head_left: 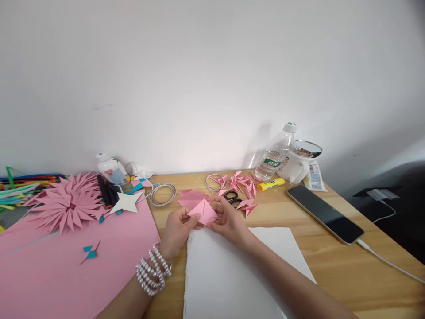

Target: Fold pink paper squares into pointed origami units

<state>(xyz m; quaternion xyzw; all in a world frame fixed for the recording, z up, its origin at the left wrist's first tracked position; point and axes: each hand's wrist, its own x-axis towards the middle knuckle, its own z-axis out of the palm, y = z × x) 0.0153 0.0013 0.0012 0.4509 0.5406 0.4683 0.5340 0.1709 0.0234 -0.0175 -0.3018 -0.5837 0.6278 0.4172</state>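
A folded piece of pink paper (203,211), roughly diamond-shaped with a crease down its middle, is held between my two hands. My left hand (178,229) pinches its left side, the thumb lying on the front. At the right corner, the fingers of my right hand (229,221) close on it. Just behind lies more pink paper (191,197) on the table. Beyond my right hand are black-handled scissors (231,196), partly hidden by it, and several folded pink paper pieces (239,182). White sheets (229,274) lie beneath my hands and right forearm.
On the left, a pink sheet (126,261) bears a spiky pink paper flower (69,206) and a white star (126,202). A water bottle (274,153), white mug (299,164), yellow glue stick (271,184) and charging phone (325,214) stand or lie right. A wall (206,88) rises behind.
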